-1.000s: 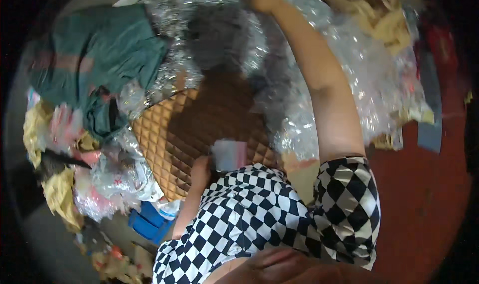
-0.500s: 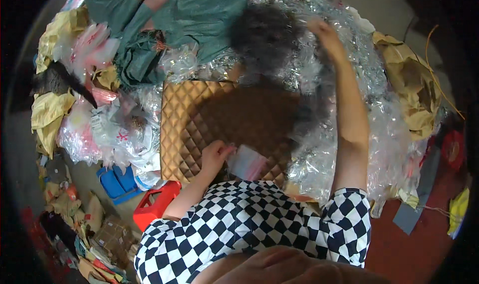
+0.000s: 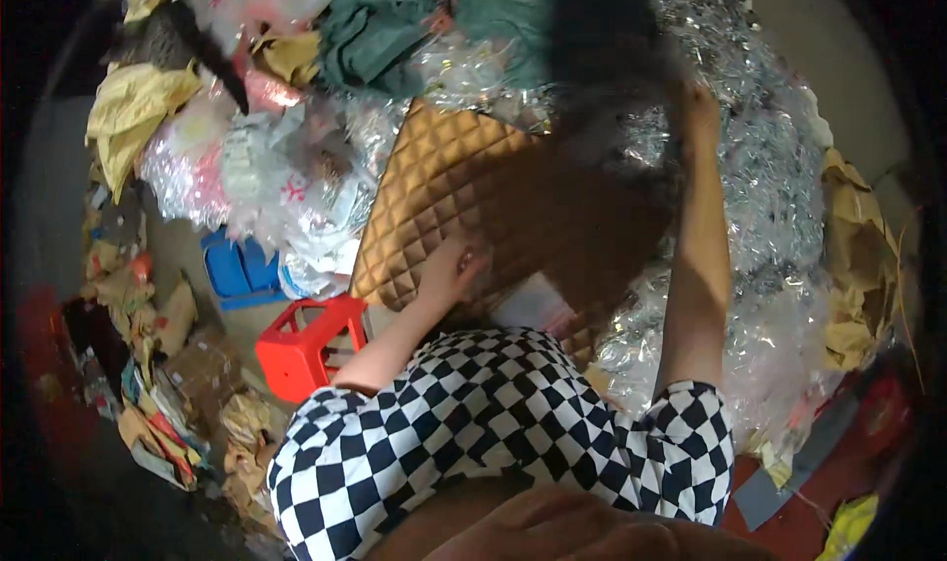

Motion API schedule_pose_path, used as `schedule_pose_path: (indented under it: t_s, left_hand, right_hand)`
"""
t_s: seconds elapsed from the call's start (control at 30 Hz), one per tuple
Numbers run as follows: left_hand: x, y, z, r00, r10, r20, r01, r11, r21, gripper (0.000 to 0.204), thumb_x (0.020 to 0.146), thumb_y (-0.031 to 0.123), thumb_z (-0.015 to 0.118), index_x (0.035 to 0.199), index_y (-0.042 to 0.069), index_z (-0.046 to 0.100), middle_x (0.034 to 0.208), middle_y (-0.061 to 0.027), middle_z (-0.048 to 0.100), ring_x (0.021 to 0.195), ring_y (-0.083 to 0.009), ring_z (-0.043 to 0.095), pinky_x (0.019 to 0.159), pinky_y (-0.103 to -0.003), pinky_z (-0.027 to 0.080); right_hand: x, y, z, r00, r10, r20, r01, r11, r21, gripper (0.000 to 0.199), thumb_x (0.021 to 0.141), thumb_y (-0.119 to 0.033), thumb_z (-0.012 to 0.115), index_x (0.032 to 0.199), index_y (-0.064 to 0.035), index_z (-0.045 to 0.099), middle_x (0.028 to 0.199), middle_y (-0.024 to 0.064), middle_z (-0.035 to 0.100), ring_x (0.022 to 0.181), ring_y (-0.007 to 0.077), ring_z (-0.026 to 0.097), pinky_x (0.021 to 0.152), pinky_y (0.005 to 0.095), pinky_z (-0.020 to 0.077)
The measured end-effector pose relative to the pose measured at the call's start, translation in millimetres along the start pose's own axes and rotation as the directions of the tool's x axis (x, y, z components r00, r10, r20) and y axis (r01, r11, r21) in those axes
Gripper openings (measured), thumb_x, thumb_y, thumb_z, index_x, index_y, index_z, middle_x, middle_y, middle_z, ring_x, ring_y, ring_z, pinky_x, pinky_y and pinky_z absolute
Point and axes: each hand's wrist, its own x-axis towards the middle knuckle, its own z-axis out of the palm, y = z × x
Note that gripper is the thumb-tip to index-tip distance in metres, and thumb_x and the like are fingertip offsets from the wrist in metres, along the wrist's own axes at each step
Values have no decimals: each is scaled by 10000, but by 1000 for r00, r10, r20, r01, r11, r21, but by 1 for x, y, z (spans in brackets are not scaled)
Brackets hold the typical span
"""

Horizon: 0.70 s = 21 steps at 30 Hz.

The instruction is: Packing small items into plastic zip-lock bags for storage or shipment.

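My left hand (image 3: 458,267) is over the brown quilted pad (image 3: 419,172), its fingers curled inward; what they hold, if anything, is too blurred to make out. Just right of it, near my shirt, a small clear zip bag with a pinkish edge (image 3: 534,306) lies on the pad. My right arm stretches far forward, and my right hand (image 3: 698,117) is at the big heap of small clear packets with silvery pieces (image 3: 764,157). Shadow and blur hide its fingers, so their grip is unclear. A dark shadow covers the pad's right half.
Green cloth (image 3: 503,14) lies at the far side. Clear and pink-printed plastic bags (image 3: 266,172) pile up on the left. A red plastic stool (image 3: 306,349) and a blue one (image 3: 240,270) stand at lower left. Brown paper (image 3: 853,255) edges the heap's right.
My view has turned, shifting the pad rightward and tilting it. My left hand has come away from the zip bag, which now lies on the pad. My right hand has come nearer.
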Motion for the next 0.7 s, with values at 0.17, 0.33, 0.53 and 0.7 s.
schedule_pose_path:
  t_s: [0.17, 0.33, 0.53, 0.7]
  left_hand:
    - [15, -8, -21, 796, 603, 45, -580, 741, 338, 188, 764, 131, 699, 950, 114, 675, 918, -78, 566, 962, -318, 534, 962, -515, 385]
    - [4, -14, -38, 816, 568, 109, -538, 675, 505, 383, 798, 164, 666, 1179, 185, 635, 970, -117, 608, 979, -346, 574, 964, -555, 397]
    - [-24, 3, -65, 966, -7, 259, -134, 843, 521, 529, 861, 230, 638, 1374, 238, 511, 961, -141, 667, 830, -358, 653, 724, -488, 518]
    - [-32, -42, -85, 989, 135, 56, -146, 928, 343, 437, 859, 215, 639, 1291, 183, 586, 804, -152, 667, 787, -358, 651, 692, -456, 517]
  right_hand:
    - [-99, -17, 11, 978, -101, 182, -166, 150, 975, 286, 932, -185, 597, 1193, -70, 630, 1175, 112, 630, 1094, 191, 576, 986, 319, 453]
    - [-78, -27, 152, 826, -498, 266, 251, 746, 617, 601, 835, -191, 723, 1369, -76, 473, 1113, 94, 633, 999, 217, 607, 872, 363, 517]
    - [-62, -56, 286, 872, -490, -7, 486, 862, 145, 655, 713, -205, 794, 1296, -50, 540, 1111, 90, 645, 861, 197, 633, 750, 345, 528]
    - [-131, -36, 202, 916, -397, -58, 399, 885, 241, 546, 680, -225, 781, 1184, -87, 626, 1177, 165, 648, 938, 289, 661, 812, 354, 512]
